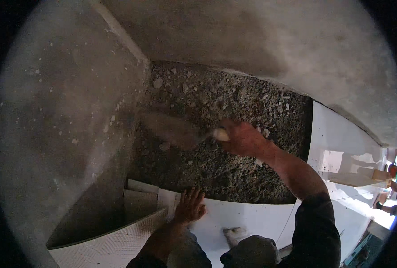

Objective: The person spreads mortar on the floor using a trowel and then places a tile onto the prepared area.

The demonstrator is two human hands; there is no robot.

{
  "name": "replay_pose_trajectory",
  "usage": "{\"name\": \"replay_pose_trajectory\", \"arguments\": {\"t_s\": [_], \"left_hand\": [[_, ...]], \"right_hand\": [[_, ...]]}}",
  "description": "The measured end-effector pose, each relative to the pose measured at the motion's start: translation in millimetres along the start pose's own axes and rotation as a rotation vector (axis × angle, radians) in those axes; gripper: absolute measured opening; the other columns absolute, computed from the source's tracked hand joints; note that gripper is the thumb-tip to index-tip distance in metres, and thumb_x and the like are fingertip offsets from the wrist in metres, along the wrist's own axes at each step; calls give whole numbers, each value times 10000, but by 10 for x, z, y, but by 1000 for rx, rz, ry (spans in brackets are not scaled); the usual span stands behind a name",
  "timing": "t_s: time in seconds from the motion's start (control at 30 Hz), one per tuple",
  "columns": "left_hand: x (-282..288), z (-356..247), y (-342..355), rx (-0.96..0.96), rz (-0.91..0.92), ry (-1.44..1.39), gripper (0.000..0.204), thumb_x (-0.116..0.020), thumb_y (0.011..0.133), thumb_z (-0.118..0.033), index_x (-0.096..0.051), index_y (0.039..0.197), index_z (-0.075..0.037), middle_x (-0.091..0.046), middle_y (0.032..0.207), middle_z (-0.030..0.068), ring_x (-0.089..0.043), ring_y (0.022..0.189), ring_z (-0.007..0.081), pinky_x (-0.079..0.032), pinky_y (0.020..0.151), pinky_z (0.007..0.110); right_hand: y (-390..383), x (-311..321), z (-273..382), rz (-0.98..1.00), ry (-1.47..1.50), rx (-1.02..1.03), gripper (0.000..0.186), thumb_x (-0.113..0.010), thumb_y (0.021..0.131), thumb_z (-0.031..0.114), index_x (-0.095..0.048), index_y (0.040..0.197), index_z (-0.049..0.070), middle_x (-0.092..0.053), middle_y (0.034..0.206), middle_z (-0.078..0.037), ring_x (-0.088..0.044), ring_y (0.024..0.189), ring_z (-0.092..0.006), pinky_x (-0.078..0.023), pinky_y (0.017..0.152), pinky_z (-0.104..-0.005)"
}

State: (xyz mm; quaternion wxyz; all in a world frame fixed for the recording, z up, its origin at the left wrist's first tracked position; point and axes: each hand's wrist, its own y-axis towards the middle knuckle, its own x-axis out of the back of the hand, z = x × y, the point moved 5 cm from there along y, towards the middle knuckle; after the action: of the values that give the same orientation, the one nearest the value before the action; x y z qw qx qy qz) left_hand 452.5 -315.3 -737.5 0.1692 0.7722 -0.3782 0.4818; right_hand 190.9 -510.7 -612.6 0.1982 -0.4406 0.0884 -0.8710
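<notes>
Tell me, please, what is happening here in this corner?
A person crouches on white floor tiles beside an untiled patch of rough grey mortar bed. The right hand grips a trowel, blurred, over the mortar near the wall corner. The left hand rests flat on the tile edge, next to cut tile pieces.

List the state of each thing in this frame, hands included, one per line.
right hand: closed around the trowel's pale handle, arm stretched out over the mortar bed.
trowel: held, blade motion-blurred above the mortar.
left hand: open, fingers spread, pressing flat on a white tile.
mortar bed: rough, lumpy, uncovered.
white tiles: laid flat and glossy along the bed's near and right edges.
ribbed tile: loose, patterned back facing up.
</notes>
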Motion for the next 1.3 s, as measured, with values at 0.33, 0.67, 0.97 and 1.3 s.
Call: {"name": "replay_pose_trajectory", "arguments": {"t_s": [0.33, 0.67, 0.97, 1.3], "left_hand": [[12, -18, 57, 34, 63, 2, 531, -416, 927, -427, -506, 1272, -33, -430, 1358, 219, -405, 1269, 381, -241, 1064, 601], [-16, 37, -46, 21, 45, -23, 581, -468, 909, -413, -402, 1348, -37, -361, 1410, 220, -315, 1318, 410, -187, 1077, 611], [-100, 92, -69, 50, 92, -34, 537, -468, 914, -383, -423, 1327, -42, -380, 1387, 215, -323, 1316, 401, -207, 1067, 605], [68, -120, 211, 85, 208, -127, 599, -414, 910, -421, -389, 1350, -15, -428, 1335, 231, -392, 1238, 433, -257, 1035, 601]], "right_hand": [[769, 177, -1724, 111, -396, -599, 418, -578, 857, 178, -499, 1247, 50, -655, 990, -203, -660, 876, -322, -542, 737, -439], [561, 138, -644, -256, -204, -44, 483, -627, 818, 184, -489, 1257, 38, -649, 1014, -216, -668, 879, -318, -539, 729, -448], [545, 473, -1576, -72, -364, -591, 297, -523, 913, 234, -594, 1077, -3, -658, 959, -184, -661, 838, -337, -530, 713, -438], [-1048, -642, -1660, 5, 452, -160, 418, -600, 909, 247, -435, 1222, 24, -565, 1081, -199, -582, 969, -305, -528, 813, -435]]}}
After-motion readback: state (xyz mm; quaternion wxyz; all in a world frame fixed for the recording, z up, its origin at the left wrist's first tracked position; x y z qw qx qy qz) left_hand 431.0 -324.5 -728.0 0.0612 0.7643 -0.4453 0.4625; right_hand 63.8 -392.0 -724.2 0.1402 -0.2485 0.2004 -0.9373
